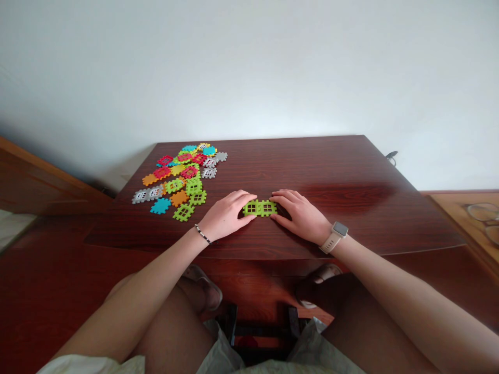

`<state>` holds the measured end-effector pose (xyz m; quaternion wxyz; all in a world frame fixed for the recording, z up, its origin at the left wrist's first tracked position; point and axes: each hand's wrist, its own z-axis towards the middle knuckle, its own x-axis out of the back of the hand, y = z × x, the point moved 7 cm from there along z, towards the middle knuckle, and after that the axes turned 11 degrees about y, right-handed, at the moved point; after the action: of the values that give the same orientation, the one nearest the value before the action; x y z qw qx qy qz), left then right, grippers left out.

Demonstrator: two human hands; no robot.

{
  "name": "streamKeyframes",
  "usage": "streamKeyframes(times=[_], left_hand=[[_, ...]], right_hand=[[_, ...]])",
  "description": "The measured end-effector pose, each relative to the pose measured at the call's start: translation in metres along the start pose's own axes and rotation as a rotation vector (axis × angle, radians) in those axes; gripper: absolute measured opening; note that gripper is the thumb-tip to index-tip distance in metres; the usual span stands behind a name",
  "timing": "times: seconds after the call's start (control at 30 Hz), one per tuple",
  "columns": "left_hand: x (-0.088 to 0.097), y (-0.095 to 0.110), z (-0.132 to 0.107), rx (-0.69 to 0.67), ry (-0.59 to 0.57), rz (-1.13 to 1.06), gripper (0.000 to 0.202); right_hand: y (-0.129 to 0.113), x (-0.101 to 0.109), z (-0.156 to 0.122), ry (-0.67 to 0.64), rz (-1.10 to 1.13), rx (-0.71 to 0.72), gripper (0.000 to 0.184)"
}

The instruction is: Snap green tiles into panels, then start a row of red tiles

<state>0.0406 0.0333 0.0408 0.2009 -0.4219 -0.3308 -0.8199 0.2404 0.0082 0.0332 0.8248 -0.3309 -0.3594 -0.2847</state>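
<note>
Two lime-green plastic window tiles (259,208) lie joined side by side on the dark reddish wood table (331,171). My left hand (227,215) presses against their left end, and my right hand (299,214) closes on their right end, so the pair sits between my fingers. Further left, a loose spread of multicoloured interlocking tiles (179,176) lies on the tabletop in red, green, grey, orange, yellow and blue. Neither hand touches that spread.
A watch (335,237) circles my right wrist and a beaded bracelet (203,234) my left. Eyeglasses (482,221) lie on a lighter wooden surface at the right. A dark cable (392,157) shows behind the table, against a white wall. My legs and feet lie below.
</note>
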Motion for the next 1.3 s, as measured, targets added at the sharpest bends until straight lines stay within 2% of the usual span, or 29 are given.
streamKeyframes(times=[1.3], left_hand=[[-0.001,0.0,-0.0003,-0.058,0.022,0.01,0.037]], right_hand=[[-0.0015,-0.0011,0.002,0.002,-0.018,0.011,0.039]])
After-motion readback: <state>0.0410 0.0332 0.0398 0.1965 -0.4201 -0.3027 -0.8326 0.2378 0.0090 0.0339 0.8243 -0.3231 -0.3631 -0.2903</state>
